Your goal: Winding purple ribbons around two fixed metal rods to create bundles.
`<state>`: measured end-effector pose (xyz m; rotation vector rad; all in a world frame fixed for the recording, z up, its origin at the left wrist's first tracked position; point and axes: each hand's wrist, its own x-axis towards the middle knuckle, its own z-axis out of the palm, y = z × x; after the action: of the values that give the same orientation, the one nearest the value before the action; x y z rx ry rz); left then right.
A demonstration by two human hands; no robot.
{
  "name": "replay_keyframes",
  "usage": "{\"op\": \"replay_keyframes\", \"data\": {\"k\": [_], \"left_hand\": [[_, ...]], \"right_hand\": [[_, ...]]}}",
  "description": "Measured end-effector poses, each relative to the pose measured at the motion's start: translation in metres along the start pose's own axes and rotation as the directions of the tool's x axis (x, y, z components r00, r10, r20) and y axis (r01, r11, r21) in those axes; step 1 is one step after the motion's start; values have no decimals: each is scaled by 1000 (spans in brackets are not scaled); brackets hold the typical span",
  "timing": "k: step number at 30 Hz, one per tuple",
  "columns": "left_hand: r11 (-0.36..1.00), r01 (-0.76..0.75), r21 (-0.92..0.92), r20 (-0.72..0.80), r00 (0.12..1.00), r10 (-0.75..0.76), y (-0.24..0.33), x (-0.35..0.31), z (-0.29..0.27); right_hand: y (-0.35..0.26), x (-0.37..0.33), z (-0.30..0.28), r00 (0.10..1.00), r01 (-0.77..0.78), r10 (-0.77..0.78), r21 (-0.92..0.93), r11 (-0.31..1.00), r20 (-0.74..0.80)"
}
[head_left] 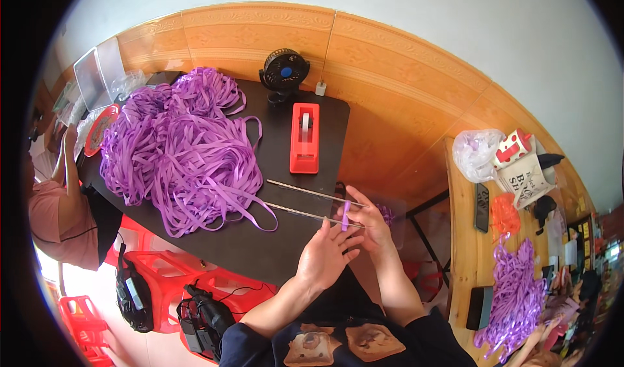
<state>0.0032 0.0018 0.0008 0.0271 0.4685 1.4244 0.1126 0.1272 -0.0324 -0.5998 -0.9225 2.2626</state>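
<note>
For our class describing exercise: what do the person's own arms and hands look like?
The bare left hand and bare right hand show no gloves, rings or markings. Both bare forearms show no watch or cable. Above them come plain, dark navy fabric sleeves, part of a dark shirt with two brown-and-cream printed patches.

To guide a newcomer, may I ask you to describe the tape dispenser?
On the black table, look right of the purple ribbon heap. Near the black fan stands the dispenser: unlike both, it is long and red, with a white roll.
</note>
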Motion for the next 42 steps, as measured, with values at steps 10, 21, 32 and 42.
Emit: {"op": "replay_keyframes", "data": {"k": [10, 21, 32, 42], "left_hand": [[1000, -7, 5, 4, 1000, 7, 3, -2, 0], [1000, 11, 19, 40, 999, -12, 0, -1, 4], [999, -9, 45, 13, 1000, 8, 1, 1, 3], [1000, 13, -4, 35, 999, -12, 0, 2, -5]], "right_hand": [[16, 7, -6, 999, -21, 19, 75, 997, 25], [45, 25, -17, 889, 15, -242, 503, 864, 389], [11, 11, -19, 995, 6, -17, 103, 995, 101], [46, 15, -52, 959, 68, -164, 373, 925, 232]]}}
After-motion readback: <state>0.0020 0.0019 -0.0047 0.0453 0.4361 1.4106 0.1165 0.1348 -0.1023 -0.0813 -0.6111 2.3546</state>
